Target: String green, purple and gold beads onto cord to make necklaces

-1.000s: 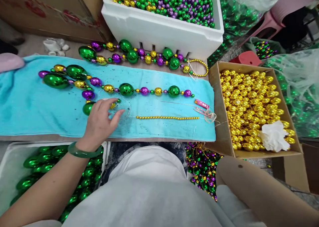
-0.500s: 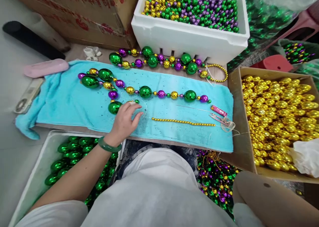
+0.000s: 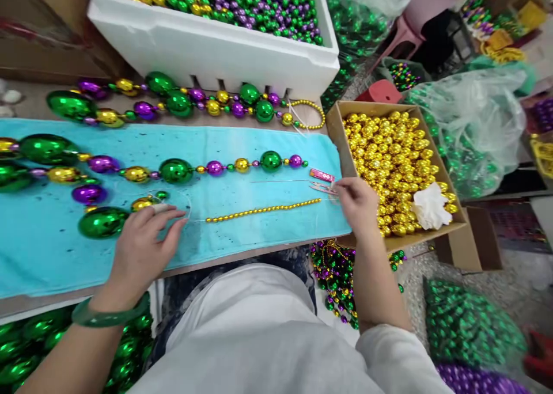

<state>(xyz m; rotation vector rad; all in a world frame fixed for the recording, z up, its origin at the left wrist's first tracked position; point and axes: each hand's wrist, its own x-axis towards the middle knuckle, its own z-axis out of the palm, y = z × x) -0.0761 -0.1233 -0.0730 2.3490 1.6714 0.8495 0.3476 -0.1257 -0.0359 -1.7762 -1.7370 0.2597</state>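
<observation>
My left hand is over the blue towel, thumb and index pinched on a thin white thread beside a gold bead and a small green bead. A row of small gold beads lies on thread between my hands. My right hand is closed at the towel's right end, by the small snips and the thread's end; what its fingers hold is unclear. A red packet lies above the snips. The large-bead garland lies across the towel.
Another garland runs behind the towel. Beyond it stands a white foam box of small beads. A cardboard box of gold beads is at the right, near bagged green beads. Green beads fill a container at lower left.
The view has shifted right and closer. My right hand has come into view at the towel's right end. My left thumb and index have drawn together at the thread.
</observation>
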